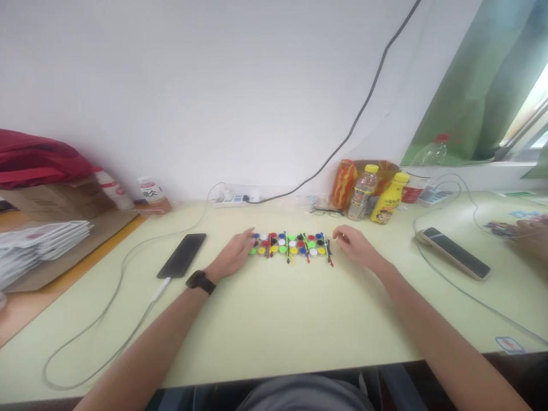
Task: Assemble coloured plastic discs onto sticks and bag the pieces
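Small round smiley-face discs (282, 249) in red, white, black, blue, green and yellow lie in neat rows on the pale table. Thin coloured sticks with arrow-shaped tips (288, 251) lie across the rows at several places. My left hand (233, 254), with a black watch on its wrist, rests at the left end of the rows, fingers loosely stretched and touching or nearly touching the end discs. My right hand (354, 245) lies just beyond the right end, its fingers loosely bent and apart from the discs. I see nothing held in either hand.
A black phone (182, 255) on a white cable lies left. Bottles (387, 200), a red-yellow snack bag (343, 185) and glasses (326, 212) stand or lie at the back right. A beige-edged device (454, 252) and another person's hand (531, 240) are far right.
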The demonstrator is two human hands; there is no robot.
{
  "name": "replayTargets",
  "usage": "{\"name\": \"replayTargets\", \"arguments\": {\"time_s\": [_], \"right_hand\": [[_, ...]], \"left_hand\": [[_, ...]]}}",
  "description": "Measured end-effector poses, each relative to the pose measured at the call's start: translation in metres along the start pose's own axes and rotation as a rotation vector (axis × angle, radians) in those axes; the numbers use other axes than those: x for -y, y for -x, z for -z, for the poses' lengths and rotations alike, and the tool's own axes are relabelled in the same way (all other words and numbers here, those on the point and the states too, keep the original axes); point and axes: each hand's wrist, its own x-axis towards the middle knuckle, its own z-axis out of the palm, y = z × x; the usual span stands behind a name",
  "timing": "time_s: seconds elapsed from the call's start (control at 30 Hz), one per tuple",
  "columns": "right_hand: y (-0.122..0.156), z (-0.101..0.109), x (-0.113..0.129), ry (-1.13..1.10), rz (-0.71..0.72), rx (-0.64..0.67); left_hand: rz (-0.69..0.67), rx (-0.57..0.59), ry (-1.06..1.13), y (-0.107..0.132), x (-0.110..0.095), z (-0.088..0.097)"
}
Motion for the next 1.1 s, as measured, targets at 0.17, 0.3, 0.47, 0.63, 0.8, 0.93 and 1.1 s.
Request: {"name": "replayTargets", "arguments": {"time_s": [0.17, 0.3, 0.47, 0.63, 0.8, 0.93, 1.1], "right_hand": [[0.000, -0.002, 0.001, -0.031, 0.072, 0.009], [0.001, -0.005, 0.006, -0.064, 0.093, 0.021], [0.005, -0.009, 0.020, -0.044, 0.103, 0.059], [0.008, -0.010, 0.031, -0.039, 0.129, 0.098], [0.008, -0.011, 0.029, -0.018, 0.113, 0.119], [0.008, -0.013, 0.027, -0.010, 0.105, 0.128], [0.008, -0.013, 0.029, -0.020, 0.111, 0.118]], "left_hand": [[0.020, 0.000, 0.028, 0.001, 0.001, 0.000], [0.011, 0.002, 0.027, 0.001, 0.000, 0.000], [0.026, -0.006, 0.018, 0.002, -0.001, 0.000], [-0.006, -0.020, 0.015, 0.002, 0.001, 0.000], [-0.001, -0.013, 0.019, 0.003, 0.000, 0.000], [0.023, 0.001, 0.025, 0.002, -0.001, 0.000], [0.017, 0.000, 0.031, 0.002, -0.002, 0.000]]}}
